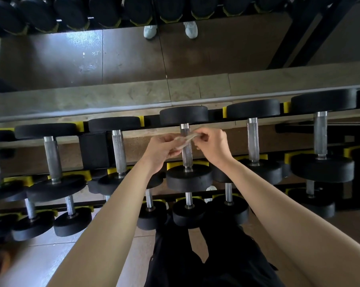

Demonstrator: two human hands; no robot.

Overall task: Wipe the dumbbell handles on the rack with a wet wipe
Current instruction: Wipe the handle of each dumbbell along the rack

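The left hand (164, 149) and right hand (214, 146) each pinch one end of the wet wipe (185, 140) with fingers curled. They hold it as a twisted strip between them. The strip crosses the far end of the handle (187, 157) of the central dumbbell (188, 179), on the top tier of the rack (94, 150). Whether the wipe presses on the metal or hangs just over it cannot be told.

The wipe looks light, limp and damp, so it will bunch and slip unless kept taut or wrapped. The handle is a stiff steel bar with a knurled middle that should catch the cloth and give good friction. The smooth collars at each end will probably be more slippery.

The dumbbell looks heavy and sits in yellow cradles, so it should stay put under rubbing and needs no lifting. The best hold is likely the wipe folded round the knurled part between the two black heads, then slid along it.

To the left of the central dumbbell is a neighbouring handle (119, 150), and another (253, 139) lies to its right. Lower tiers sit nearer the person.
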